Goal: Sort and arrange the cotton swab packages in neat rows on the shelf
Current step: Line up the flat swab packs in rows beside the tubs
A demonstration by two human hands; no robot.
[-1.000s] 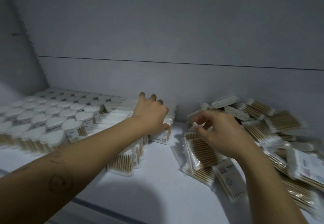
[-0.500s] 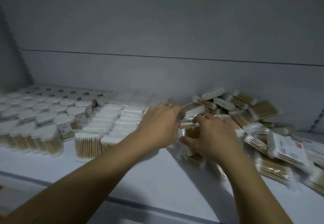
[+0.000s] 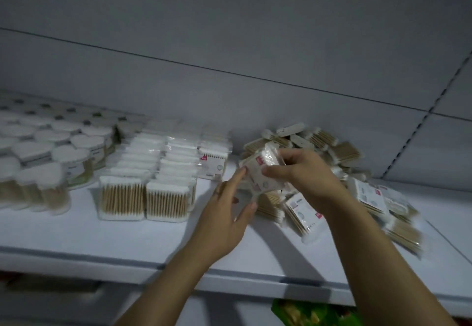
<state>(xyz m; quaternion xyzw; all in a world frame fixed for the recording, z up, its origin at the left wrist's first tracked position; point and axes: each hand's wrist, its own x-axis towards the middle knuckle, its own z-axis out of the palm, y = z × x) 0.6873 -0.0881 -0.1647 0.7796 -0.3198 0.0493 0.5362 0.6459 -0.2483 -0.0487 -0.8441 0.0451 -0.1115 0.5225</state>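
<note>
A white shelf [image 3: 76, 233] runs across in dim light, its front lip nearest. Above it the left hand [image 3: 224, 213] is mostly open, with fairly straight fingers and thumb touching the lower-left edge of the held packet [image 3: 255, 177]. The right hand [image 3: 306, 180] grips that packet, thumb on its face and fingers curled over the top. The packet is flat, crinkly film over wooden-stemmed swabs, and its long axis slants. The short row [image 3: 213, 162] it probably joins stands to the left, nearer the left hand. The loose heap [image 3: 342, 152] sprawls behind and to the right, before the grey back panel [image 3: 229, 32].

Swab package [image 3: 261, 173] in right hand [image 3: 309, 180]
</note>
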